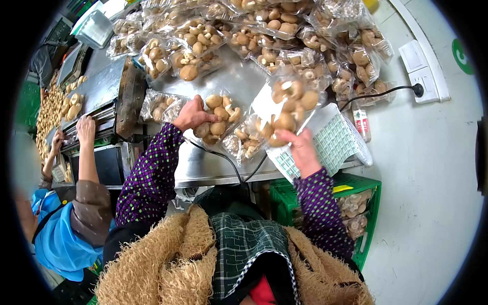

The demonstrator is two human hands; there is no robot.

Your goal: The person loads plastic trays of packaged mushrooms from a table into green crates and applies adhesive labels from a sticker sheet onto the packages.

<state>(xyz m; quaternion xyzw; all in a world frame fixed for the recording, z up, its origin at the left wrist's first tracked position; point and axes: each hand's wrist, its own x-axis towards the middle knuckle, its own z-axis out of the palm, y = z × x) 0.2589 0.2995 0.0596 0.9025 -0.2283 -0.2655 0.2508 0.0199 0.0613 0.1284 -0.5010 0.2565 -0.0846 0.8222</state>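
My right hand [303, 153] pinches the near end of a clear bag of mushrooms [285, 121], lifted above the steel table and slightly blurred. Under and beside it lies a sheet of green-printed labels [333, 143]. On the left, my left hand [194, 115] grips the side edge of another bag of mushrooms [219, 116], thumb over the plastic; its far fingers are partly hidden. Between the two, a smaller bag of mushrooms [243, 140] rests on the table. One more bag [161, 105] lies left of my left hand.
Bagged mushrooms [274, 25] are heaped at the back. A black cable [223, 155] crosses the table's front edge. A sealing machine [109, 101] stands left, where a co-worker's hand [85, 128] rests. A green crate [373, 213] with bags sits below right, near a wall socket [423, 84].
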